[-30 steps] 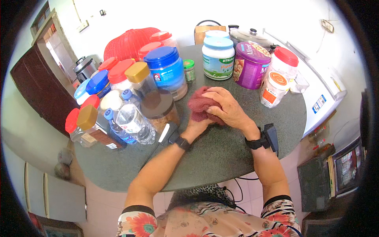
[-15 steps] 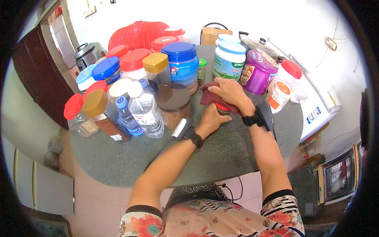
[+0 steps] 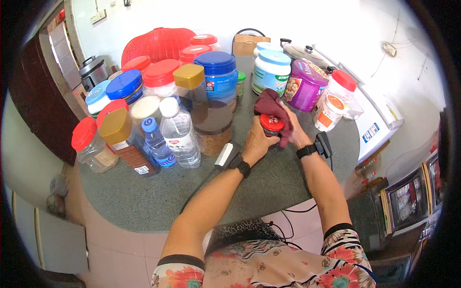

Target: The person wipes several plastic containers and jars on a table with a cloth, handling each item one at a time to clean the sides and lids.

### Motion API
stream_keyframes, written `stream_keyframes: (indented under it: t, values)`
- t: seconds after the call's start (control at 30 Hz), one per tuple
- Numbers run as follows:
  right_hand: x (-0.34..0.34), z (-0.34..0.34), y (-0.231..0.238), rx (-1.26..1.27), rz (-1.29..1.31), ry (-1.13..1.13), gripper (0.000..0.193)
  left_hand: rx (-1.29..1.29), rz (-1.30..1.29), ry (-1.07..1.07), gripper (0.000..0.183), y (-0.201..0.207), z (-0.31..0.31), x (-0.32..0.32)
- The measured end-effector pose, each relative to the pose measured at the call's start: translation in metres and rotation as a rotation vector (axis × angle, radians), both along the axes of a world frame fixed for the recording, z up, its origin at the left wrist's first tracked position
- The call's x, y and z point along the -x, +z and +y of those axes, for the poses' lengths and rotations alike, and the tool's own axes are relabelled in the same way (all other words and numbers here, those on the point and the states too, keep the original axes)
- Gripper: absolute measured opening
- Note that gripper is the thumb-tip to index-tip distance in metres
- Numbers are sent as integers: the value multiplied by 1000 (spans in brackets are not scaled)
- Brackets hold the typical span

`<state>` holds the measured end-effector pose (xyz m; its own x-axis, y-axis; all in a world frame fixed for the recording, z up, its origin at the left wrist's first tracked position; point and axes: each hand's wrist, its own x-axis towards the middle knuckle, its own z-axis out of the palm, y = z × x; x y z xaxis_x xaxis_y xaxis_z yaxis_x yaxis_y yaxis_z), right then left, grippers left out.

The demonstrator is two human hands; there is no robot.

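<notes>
A small jar with a red lid (image 3: 272,123) stands upright over the table, and my left hand (image 3: 258,144) wraps its near left side. Bunched along the jar's far and right sides is a maroon cloth (image 3: 269,102). My right hand (image 3: 297,129) presses that cloth against the jar from the right, its fingers partly hidden behind the folds. The lid's top shows bare, while most of the jar's body is covered by hands and cloth. Left of my left hand stands a wide jar with a dark brown lid (image 3: 211,117).
Plastic jars and bottles crowd the left, among them a clear water bottle (image 3: 180,134) and a blue-lidded jar (image 3: 216,77). Behind my hands stand a light-blue-lidded tub (image 3: 271,72), a purple canister (image 3: 307,86) and a white tub (image 3: 329,114). The grey table (image 3: 225,192) has a rounded edge.
The cloth has slid off the jar's top to its far and right sides, uncovering the red lid. My right hand has come down from above to the right side. The view has shifted slightly.
</notes>
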<state>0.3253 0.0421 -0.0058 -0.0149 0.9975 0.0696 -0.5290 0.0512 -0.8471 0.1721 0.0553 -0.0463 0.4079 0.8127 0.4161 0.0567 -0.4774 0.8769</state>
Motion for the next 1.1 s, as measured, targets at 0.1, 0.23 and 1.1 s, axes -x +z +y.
stream_keyframes:
  t: [0.1, 0.23, 1.1]
  values:
    - [4, -12, -21, -71, -30, -112, 53, -160, 50, 130, 76, -3, 0, -3]
    - [6, -10, -29, -10, -7, -207, 54, -289, 177, 300, 73, 0, -5, 3]
    - [30, 10, 52, -492, -1553, -376, 33, -141, 357, 174, 61, 16, 4, 21]
